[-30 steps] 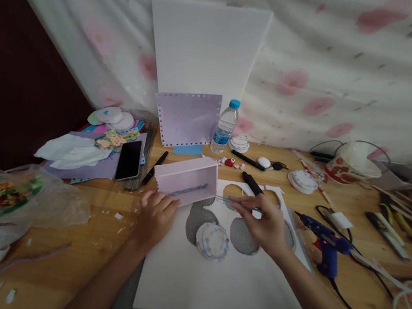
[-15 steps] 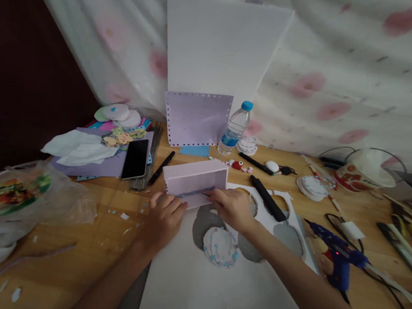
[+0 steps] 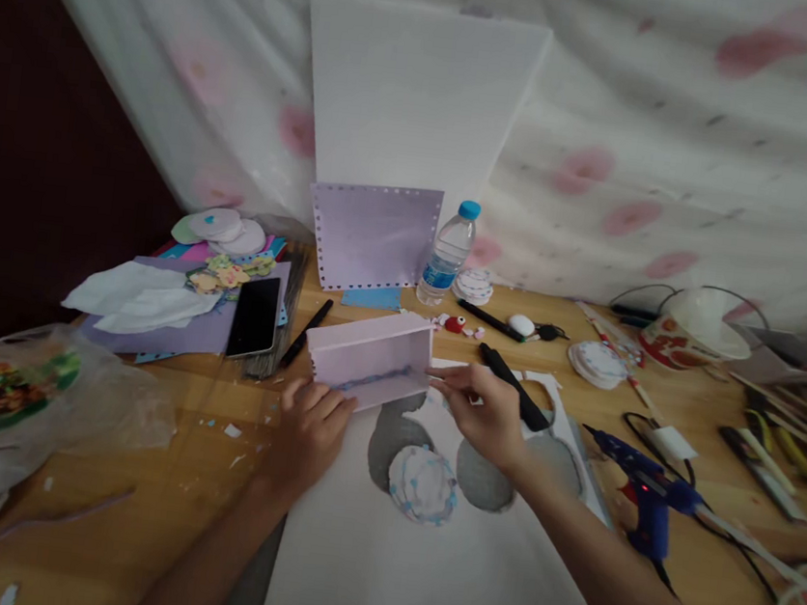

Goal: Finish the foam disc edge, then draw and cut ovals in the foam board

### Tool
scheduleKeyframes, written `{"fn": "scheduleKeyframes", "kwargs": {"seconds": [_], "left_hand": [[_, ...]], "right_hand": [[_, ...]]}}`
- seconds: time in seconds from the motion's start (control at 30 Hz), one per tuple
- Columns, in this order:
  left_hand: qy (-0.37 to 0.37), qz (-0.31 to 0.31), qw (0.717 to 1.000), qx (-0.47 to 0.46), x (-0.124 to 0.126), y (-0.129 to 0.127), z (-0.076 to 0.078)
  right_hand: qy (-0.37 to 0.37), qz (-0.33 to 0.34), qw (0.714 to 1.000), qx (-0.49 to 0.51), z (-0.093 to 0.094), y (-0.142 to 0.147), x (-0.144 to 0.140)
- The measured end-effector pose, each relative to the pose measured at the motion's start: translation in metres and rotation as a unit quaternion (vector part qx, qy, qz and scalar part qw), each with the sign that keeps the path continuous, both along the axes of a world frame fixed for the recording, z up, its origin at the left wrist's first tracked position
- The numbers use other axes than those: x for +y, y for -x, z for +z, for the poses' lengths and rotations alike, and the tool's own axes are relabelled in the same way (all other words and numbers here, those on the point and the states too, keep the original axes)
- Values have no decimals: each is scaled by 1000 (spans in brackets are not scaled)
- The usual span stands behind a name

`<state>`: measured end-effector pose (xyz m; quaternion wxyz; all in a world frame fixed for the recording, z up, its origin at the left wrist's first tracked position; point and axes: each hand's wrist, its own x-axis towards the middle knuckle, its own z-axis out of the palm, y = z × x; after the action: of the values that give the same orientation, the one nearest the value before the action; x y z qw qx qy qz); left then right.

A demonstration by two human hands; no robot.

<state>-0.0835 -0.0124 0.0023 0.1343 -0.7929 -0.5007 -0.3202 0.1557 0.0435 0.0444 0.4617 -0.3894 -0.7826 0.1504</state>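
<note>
Both hands at a pale lilac open foam-board box (image 3: 371, 362) with punched edges.
Left hand (image 3: 309, 428) lies flat, steadying its near wall; right hand (image 3: 485, 411) pinches fingertips beside its right end, holding nothing clearly visible. It looks light, stiff, easily dented: grip walls gently.

A wooden bench (image 3: 128, 543) with a warm honey grain fills the lower part of the room. Behind it hangs a pale curtain (image 3: 646, 155) printed with soft pink blotches, falling in loose folds down to the bench's far edge. To the left the wall (image 3: 33, 163) lies in deep shadow, and the light is dim and even.
</note>
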Motion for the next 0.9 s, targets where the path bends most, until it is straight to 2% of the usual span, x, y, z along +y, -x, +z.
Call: {"fn": "scheduleKeyframes", "kwargs": {"seconds": [0.17,0.33,0.5,0.6,0.7,0.77,0.83,0.9], "left_hand": [[-14,2,1000,-9,9,6,4],[-17,10,1000,14,24,12,9],[5,8,1000,11,42,25,8],[-1,15,1000,8,50,27,14],[-11,17,999,-37,49,11,26],[13,-14,993,-117,43,-11,33],[81,-66,969,-223,35,-36,33],[169,-121,929,-305,28,-59,26]], "right_hand": [[25,-85,991,102,8,-31,-25],[85,-151,968,179,-8,-55,-43],[136,-149,945,258,-23,-57,-47],[158,-138,935,287,-29,-56,-48],[185,-131,927,298,-33,-57,-51],[201,-123,922,307,-36,-57,-54],[206,-117,917,321,-37,-56,-57],[209,-117,912,333,-38,-54,-59]]}}
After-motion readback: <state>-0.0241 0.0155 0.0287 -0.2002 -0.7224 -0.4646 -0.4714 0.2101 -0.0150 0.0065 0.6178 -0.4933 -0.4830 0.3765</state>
